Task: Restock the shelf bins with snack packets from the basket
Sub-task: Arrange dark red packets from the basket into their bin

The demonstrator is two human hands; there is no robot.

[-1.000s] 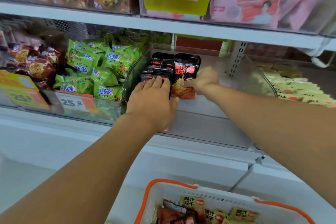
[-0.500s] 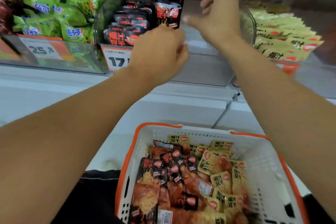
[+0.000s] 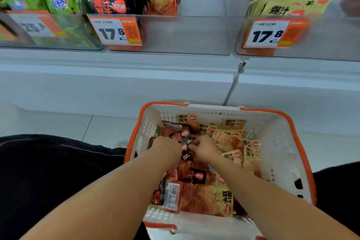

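- both hands down in the white basket (image 3: 276,138)
- left hand (image 3: 167,147) and right hand (image 3: 205,148) each pinching the same black-red packet (image 3: 185,142)
- middle bin (image 3: 194,33) only half full

Head camera looks steeply down, close over basket (image 3: 280,134), shelf bins (image 3: 191,33) above.

**Hands relocated from bin to basket**

Both hands are being withdrawn from the middle shelf bin (image 3: 187,33) and lowered into the basket (image 3: 280,142). Left hand (image 3: 168,147) and right hand (image 3: 205,147) are being closed around black-and-red packets (image 3: 185,140) there.
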